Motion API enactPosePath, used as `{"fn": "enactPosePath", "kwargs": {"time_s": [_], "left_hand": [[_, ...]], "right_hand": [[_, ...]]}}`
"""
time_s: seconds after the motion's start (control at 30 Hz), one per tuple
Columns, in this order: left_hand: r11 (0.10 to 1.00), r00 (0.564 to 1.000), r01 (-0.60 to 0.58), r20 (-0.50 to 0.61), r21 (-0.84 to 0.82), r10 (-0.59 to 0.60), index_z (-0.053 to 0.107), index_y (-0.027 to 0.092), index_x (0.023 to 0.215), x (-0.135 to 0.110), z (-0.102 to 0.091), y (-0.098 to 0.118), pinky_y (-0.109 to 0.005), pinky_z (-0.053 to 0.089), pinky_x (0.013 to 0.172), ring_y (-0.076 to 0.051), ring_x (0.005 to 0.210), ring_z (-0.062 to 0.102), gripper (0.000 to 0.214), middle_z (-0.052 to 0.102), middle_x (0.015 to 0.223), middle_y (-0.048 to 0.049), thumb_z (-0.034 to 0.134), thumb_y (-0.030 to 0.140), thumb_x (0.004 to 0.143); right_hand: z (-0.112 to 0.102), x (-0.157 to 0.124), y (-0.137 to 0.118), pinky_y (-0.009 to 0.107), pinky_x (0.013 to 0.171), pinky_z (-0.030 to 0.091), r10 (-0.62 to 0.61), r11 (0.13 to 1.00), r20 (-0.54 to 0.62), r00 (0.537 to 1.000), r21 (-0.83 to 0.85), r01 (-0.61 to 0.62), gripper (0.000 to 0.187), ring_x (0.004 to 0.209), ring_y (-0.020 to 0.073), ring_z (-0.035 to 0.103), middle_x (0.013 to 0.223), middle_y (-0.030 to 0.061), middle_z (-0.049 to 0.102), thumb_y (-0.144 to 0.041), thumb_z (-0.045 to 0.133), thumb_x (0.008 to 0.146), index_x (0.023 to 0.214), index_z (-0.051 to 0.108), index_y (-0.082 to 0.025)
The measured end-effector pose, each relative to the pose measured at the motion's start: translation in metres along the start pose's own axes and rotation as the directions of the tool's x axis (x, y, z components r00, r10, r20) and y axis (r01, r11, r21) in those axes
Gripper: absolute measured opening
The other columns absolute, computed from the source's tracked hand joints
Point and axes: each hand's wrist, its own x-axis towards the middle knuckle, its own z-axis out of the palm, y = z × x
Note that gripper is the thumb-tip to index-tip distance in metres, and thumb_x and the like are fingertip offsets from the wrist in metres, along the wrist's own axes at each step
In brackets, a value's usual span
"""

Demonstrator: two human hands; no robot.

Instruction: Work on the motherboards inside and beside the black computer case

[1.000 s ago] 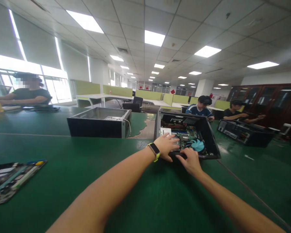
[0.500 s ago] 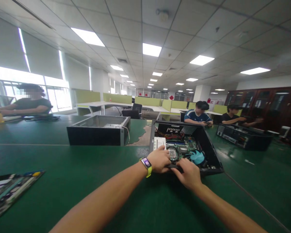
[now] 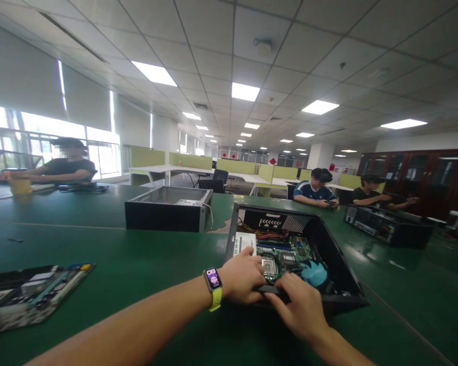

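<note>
An uncovered black computer case (image 3: 330, 244) lies in front of me on the green table, its inside facing up. Within it show a green motherboard (image 3: 299, 246) with a bare CPU socket (image 3: 269, 267), a light blue fan (image 3: 315, 274), a white-labelled metal box (image 3: 245, 243) and bundled red wires. My left hand (image 3: 242, 277), below a yellow-strapped watch (image 3: 213, 284), is closed over the near edge of the case. Close to its right, my right hand (image 3: 301, 305) grips the same edge, thumb outside. Some of the fingertips are hidden behind the rim.
A second open case (image 3: 164, 216) stands beyond, to the left. Circuit boards (image 3: 38, 297) lie at the near left. Another case (image 3: 389, 226) sits at the right by two seated people. A third person (image 3: 68, 165) sits at the far left near a yellow container (image 3: 20, 183).
The case and both hands have come nearer to me and lower in the view. Both hands keep their hold on the near edge. My view has also shifted slightly.
</note>
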Motion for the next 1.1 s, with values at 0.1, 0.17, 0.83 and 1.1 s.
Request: {"fn": "enactPosePath", "kwargs": {"time_s": [0.1,0.17,0.83,1.1], "left_hand": [[1.000,1.000,0.006,0.010,-0.005,-0.006,0.058,0.017,0.063,-0.005,-0.008,0.011,-0.042,0.032,0.076,-0.019,0.073,0.051,0.026,0.063,0.066,-0.0036,0.059,0.040,0.076],[0.999,0.999,0.038,0.035,-0.023,-0.037,0.058,0.017,0.063,-0.012,-0.014,0.018,-0.042,0.032,0.075,-0.020,0.071,0.053,0.028,0.063,0.064,-0.0038,0.058,0.042,0.077],[0.926,0.962,0.244,0.191,-0.287,-0.194,0.060,0.021,0.071,-0.123,-0.087,0.099,-0.036,0.031,0.077,-0.018,0.081,0.057,0.020,0.067,0.076,0.0009,0.066,0.039,0.075],[0.908,0.950,0.300,0.181,-0.293,-0.256,0.067,0.025,0.078,-0.111,-0.099,0.081,-0.033,0.039,0.078,-0.018,0.082,0.059,0.030,0.067,0.086,0.0001,0.058,0.054,0.079]], "right_hand": [[-0.009,-0.005,-0.008,0.028,0.058,0.029,-0.028,0.999,-0.009,1.000,-0.018,0.027,0.024,0.066,0.0178,0.053,0.069,0.0027,0.058,-0.042,0.055,0.085,0.075,0.056,-0.020],[-0.015,-0.006,-0.016,0.029,0.058,0.029,-0.051,0.999,0.003,0.999,-0.007,0.051,0.026,0.065,0.0177,0.053,0.069,0.0027,0.058,-0.043,0.055,0.085,0.074,0.056,-0.020],[-0.070,-0.031,-0.124,0.027,0.055,0.035,-0.117,0.933,0.222,0.968,0.359,0.031,0.022,0.063,0.0168,0.057,0.069,0.0013,0.064,-0.040,0.051,0.084,0.071,0.060,-0.024],[-0.076,0.041,-0.069,0.027,0.055,0.036,0.045,0.998,0.597,0.801,0.005,-0.060,0.021,0.065,0.0176,0.061,0.072,0.0006,0.069,-0.043,0.056,0.080,0.079,0.070,-0.028]]}}
